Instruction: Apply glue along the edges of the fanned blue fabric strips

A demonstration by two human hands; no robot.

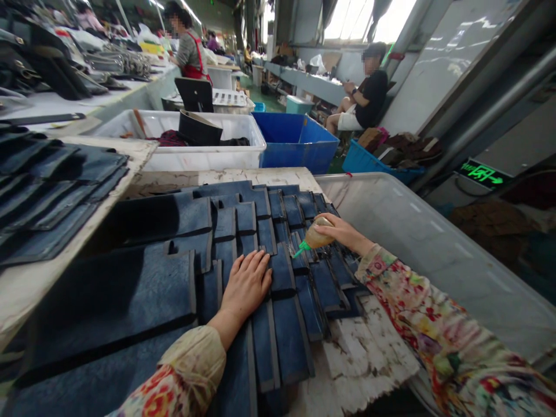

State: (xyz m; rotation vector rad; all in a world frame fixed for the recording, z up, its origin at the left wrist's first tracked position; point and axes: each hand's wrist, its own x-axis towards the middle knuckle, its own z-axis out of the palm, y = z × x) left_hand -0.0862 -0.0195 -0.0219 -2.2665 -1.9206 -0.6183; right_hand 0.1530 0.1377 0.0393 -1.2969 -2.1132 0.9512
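Glue bottle (pixel 318 236): small, amber-filled, green nozzle; lay in my right hand (pixel 343 231), fingers closed around its body, tip angled down and left onto the edge of one dark blue piece (pixel 299 260), presumably so the glue met that exposed edge alone.
Dark blue pieces (pixel 243 231): many, fanned in overlapping rows across the tabletop (pixel 360 359), each showing only a narrow strip beside its neighbour; the staggering seemed meant to leave just those strips bare.
My left hand (pixel 247 285): flat, fingers spread open and gripping nothing, pressed on the fanned row just left of the nozzle, likely to keep the pieces from sliding.
Further stack of blue pieces (pixel 52 185): far left, apart.
White bin (pixel 204 153) and blue bin (pixel 295 142): beyond the tabletop.
Two other people: seated in the background, well apart.
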